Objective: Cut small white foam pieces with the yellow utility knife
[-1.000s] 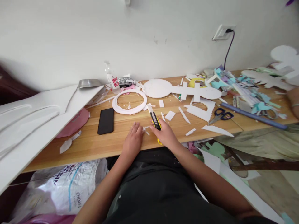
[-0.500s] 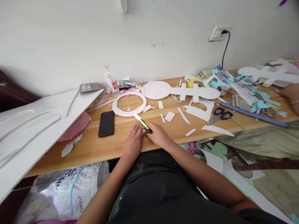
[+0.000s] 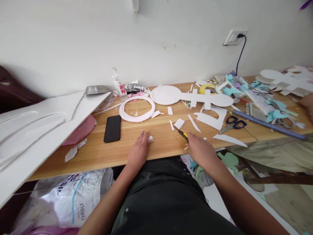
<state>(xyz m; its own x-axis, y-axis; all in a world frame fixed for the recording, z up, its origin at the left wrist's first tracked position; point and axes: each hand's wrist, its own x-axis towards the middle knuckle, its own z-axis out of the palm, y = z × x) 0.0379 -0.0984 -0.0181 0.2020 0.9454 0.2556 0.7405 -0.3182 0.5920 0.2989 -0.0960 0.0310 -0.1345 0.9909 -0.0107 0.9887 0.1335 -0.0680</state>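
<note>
My left hand [image 3: 139, 150] lies on the wooden tabletop [image 3: 97, 155] with its fingers stretched out flat. A small white foam scrap [image 3: 150, 139] sits right beside its fingers; whether they touch it I cannot tell. In my right hand [image 3: 201, 148] is a yellow-and-black utility knife [image 3: 182, 134], its tip pointing up and left toward small white foam pieces, one of them a rectangle [image 3: 179, 123]. Farther back, a white foam ring [image 3: 124, 115] lies left of a white oval foam piece [image 3: 166, 95] joined to a crossed strip.
A black phone [image 3: 112, 129] lies left of my left hand. Scissors [image 3: 234, 124] and a long blue-grey tube [image 3: 269, 124] are at right. A large white foam sheet [image 3: 36, 143] covers the left end. A bottle [image 3: 120, 88] stands by the wall. Another person's hand [image 3: 307, 101] shows at far right.
My right hand has moved to the right with the utility knife, away from my left hand. The small scrap beside my left hand shows more plainly. The view has shifted slightly.
</note>
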